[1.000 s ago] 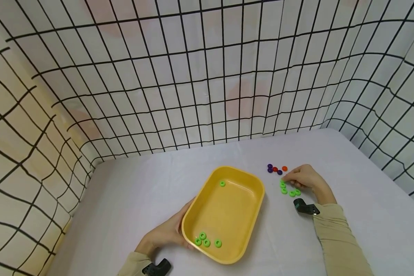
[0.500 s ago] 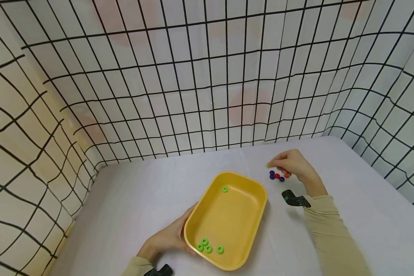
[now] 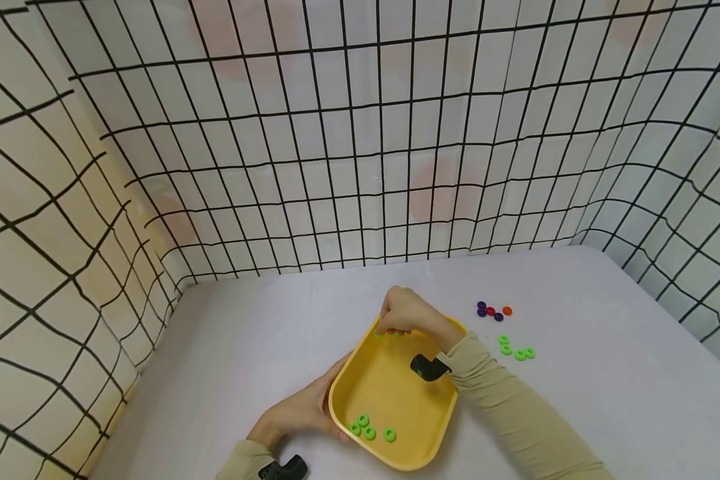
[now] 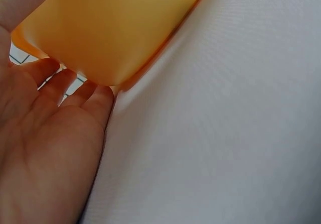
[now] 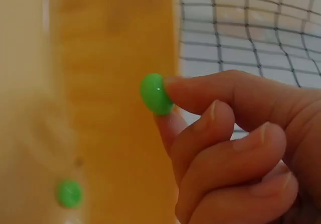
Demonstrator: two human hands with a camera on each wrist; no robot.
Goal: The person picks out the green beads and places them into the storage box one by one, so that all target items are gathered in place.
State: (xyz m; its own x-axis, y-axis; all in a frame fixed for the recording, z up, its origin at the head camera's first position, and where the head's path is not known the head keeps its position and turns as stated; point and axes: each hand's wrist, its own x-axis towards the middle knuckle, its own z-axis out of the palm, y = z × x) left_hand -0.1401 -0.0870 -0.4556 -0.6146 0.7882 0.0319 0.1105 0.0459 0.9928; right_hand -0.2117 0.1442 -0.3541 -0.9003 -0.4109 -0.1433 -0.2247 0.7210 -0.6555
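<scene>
Right hand (image 3: 405, 312) pinches a green ring (image 5: 154, 94) directly above the yellow tray (image 3: 420, 445). Left hand (image 3: 303, 410) lies flat against the tray's near-left edge, fingers straight

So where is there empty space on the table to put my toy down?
Bare white table lies left of the yellow tray, up to the grid wall, and along the far right edge. It is crowded right of the tray: green rings and the purple, red and orange pieces.
</scene>
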